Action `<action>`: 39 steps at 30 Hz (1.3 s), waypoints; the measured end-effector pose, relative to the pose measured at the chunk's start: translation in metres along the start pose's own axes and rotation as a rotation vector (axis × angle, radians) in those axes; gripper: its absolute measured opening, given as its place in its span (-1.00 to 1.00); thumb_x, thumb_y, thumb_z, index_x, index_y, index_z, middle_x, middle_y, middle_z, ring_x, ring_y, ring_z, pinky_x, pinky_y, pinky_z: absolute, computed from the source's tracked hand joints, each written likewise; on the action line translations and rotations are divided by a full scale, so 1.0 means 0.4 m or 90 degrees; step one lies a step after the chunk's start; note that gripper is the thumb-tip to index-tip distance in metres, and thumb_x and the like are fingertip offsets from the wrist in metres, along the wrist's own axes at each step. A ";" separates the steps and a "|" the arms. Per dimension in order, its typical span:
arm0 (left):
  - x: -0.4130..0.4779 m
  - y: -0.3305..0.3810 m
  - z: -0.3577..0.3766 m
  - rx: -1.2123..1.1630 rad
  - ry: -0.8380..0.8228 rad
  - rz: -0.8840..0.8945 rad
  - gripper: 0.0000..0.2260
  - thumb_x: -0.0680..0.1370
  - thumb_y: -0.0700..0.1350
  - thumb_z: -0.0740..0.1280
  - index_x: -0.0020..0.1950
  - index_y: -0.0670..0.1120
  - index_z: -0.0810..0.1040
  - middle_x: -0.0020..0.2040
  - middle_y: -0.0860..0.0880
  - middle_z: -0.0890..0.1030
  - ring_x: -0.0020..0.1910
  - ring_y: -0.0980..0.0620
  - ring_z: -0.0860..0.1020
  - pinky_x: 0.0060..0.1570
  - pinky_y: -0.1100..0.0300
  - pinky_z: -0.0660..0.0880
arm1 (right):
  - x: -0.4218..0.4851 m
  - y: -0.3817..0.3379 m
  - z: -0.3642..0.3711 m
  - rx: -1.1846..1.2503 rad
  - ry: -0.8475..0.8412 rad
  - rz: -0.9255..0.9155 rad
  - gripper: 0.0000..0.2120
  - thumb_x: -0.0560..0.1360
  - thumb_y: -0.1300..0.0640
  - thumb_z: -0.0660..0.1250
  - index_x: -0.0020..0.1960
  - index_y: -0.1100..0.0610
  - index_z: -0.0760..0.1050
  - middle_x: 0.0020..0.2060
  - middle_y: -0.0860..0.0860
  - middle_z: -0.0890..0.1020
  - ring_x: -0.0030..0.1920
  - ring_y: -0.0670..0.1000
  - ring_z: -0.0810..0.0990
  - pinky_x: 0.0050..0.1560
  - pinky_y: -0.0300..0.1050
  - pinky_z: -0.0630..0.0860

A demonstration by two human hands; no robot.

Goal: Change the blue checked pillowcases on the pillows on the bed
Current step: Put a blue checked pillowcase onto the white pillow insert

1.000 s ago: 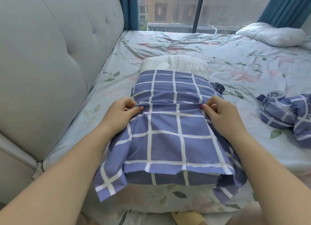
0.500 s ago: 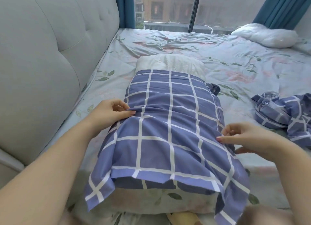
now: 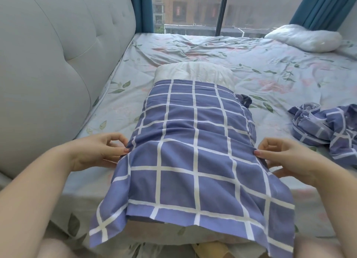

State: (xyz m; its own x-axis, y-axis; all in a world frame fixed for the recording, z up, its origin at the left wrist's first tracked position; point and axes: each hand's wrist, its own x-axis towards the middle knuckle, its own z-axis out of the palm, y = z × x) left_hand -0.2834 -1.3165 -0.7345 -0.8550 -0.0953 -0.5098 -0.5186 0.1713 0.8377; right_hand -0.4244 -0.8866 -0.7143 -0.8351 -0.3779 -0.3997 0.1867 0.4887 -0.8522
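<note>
A blue checked pillowcase (image 3: 195,157) covers most of a white pillow (image 3: 195,72) lying lengthwise on the bed in front of me; the pillow's far end sticks out bare. My left hand (image 3: 100,153) pinches the case's left edge between thumb and fingers. My right hand (image 3: 286,157) pinches its right edge at about the same height. A second blue checked pillowcase (image 3: 326,126) lies crumpled on the sheet to the right. Another bare white pillow (image 3: 303,37) rests at the far right by the window.
A padded grey headboard (image 3: 54,60) runs along the left side. The floral sheet (image 3: 251,64) covers the bed, wrinkled toward the window (image 3: 193,8). Teal curtains (image 3: 316,4) hang at both window edges. The near bed edge is just below the pillow.
Both hands slid from the top of the case out and toward me to its side edges, the right first. The bunched fold across the case has flattened and the fabric lies smoother.
</note>
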 end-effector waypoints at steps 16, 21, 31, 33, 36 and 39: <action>0.086 0.043 0.036 0.009 0.340 0.229 -0.89 0.53 -0.22 0.42 -0.17 -0.05 0.60 -0.46 0.21 0.61 -0.42 0.36 0.56 -0.33 0.57 0.40 | 0.102 -0.012 0.081 -0.075 0.284 -0.108 -0.86 0.53 0.23 0.39 -0.18 0.24 0.50 -0.35 0.12 0.58 -0.40 -0.01 0.45 -0.36 -0.16 0.35; 0.104 0.047 0.052 -0.195 0.382 0.331 -0.99 0.54 -0.19 0.41 -0.06 -0.12 0.63 -0.19 -0.06 0.70 -0.16 -0.03 0.64 -0.01 0.09 0.59 | 0.076 -0.018 0.090 0.172 0.273 -0.110 -0.81 0.55 0.21 0.37 -0.22 0.20 0.46 -0.46 0.04 0.54 -0.51 -0.08 0.46 -0.51 -0.31 0.41; 0.139 0.030 0.034 0.026 0.252 0.162 -0.85 0.56 -0.35 0.34 -0.07 -0.12 0.60 -0.28 0.11 0.66 -0.28 0.24 0.61 -0.29 0.54 0.45 | 0.093 -0.009 0.084 0.088 0.184 0.034 -0.93 0.50 0.30 0.40 -0.15 0.23 0.53 -0.26 0.17 0.56 -0.27 0.10 0.51 -0.24 -0.09 0.50; 0.125 0.040 0.047 -0.093 0.253 0.167 -0.82 0.55 -0.38 0.31 -0.09 -0.11 0.59 -0.31 0.07 0.68 -0.36 0.25 0.62 -0.32 0.44 0.52 | 0.091 -0.023 0.074 0.110 0.195 0.004 -0.96 0.50 0.33 0.36 -0.07 0.23 0.57 -0.20 0.18 0.57 -0.21 0.09 0.52 -0.20 -0.07 0.53; 0.107 0.047 0.063 -0.185 0.250 0.154 -0.91 0.57 -0.25 0.35 -0.01 -0.08 0.61 -0.18 0.03 0.68 -0.24 0.13 0.62 -0.17 0.26 0.56 | 0.080 -0.040 0.082 0.092 0.267 -0.074 -0.98 0.48 0.23 0.43 -0.11 0.14 0.63 -0.15 0.12 0.67 -0.11 0.09 0.60 -0.05 0.00 0.53; 0.092 0.067 0.063 -0.158 0.242 0.173 -0.89 0.52 -0.17 0.44 0.03 -0.03 0.65 -0.09 0.06 0.71 -0.08 0.09 0.63 -0.03 0.14 0.55 | 0.055 -0.063 0.103 0.020 0.269 -0.172 -0.95 0.45 0.11 0.49 -0.16 0.08 0.66 -0.29 0.00 0.68 -0.29 -0.08 0.59 -0.25 -0.13 0.48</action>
State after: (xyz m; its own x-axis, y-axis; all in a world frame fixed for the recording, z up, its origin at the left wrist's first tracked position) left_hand -0.3283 -1.2906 -0.7358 -0.8775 -0.4364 -0.1990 -0.2240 0.0061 0.9746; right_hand -0.4261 -0.9396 -0.7154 -0.9911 -0.1332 0.0031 -0.0553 0.3904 -0.9190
